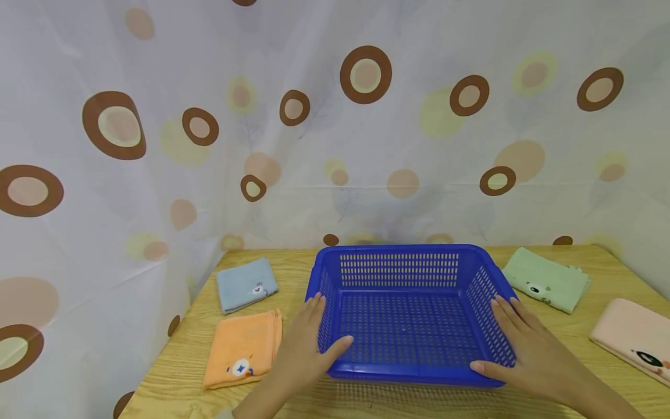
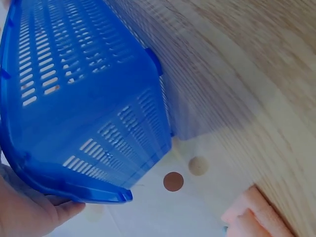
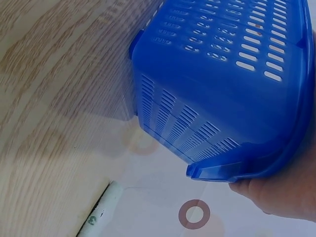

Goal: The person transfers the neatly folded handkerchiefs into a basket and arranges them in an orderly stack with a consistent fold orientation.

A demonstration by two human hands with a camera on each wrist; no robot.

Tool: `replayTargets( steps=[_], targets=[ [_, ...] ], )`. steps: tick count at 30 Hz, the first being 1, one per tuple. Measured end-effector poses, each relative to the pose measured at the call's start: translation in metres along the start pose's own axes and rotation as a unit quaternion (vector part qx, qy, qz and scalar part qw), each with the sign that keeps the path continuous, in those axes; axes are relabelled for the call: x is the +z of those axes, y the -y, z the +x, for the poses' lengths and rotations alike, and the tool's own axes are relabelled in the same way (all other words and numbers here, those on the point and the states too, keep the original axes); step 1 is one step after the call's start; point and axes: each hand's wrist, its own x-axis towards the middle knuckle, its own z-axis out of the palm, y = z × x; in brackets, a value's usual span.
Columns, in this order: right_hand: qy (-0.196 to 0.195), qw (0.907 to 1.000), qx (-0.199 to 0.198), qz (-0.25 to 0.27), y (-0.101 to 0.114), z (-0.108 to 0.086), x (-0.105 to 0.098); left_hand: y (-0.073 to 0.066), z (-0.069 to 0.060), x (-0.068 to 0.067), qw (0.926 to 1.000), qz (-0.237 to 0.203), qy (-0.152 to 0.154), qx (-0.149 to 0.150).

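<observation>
1. One blue basket, open side up, lies right of centre in the lower half of the head view; it appears to rest on the tabletop.
2. Left hand: fingers straight, laid over the rim at the basket's left side; thumb spread apart over the near corner.
3. Right hand: same pose at the right rim, thumb across the near corner. Cannot tell how hard either hand presses.
4. Cloths, all outside the basket: blue cloth and orange cloth at lower left; green cloth and pink cloth at lower right. Neither hand touches one.
5. Progress (judged): the basket looks all but settled, roughly square to the view, with cloths on both sides. Bare mesh floor shows inside; no cloth is in it. Left over: taking both hands off the rim, a step not yet done.
</observation>
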Motion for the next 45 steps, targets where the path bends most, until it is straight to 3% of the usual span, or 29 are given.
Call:
replayTargets(
  steps=[5,9,24,32,45],
  targets=[
    [0.009,0.9999,0.003,0.01,-0.001,0.0,-0.001,0.009,0.002,-0.005,0.9964,-0.036,-0.075,0.011],
    [0.011,0.9998,0.003,0.013,-0.001,0.001,-0.001,0.022,0.003,-0.01,0.9928,-0.056,-0.106,0.0],
    [0.015,0.9998,0.012,0.011,0.002,0.001,-0.001,0.066,-0.004,-0.024,0.9859,-0.092,-0.113,-0.082],
    [0.017,0.9996,0.017,0.013,0.001,-0.001,0.0,0.084,-0.004,-0.031,0.9829,-0.112,-0.106,-0.101],
    [0.005,0.9998,0.013,0.011,0.001,-0.001,0.001,0.12,-0.009,-0.043,0.9815,-0.058,-0.083,-0.163]
  ],
)
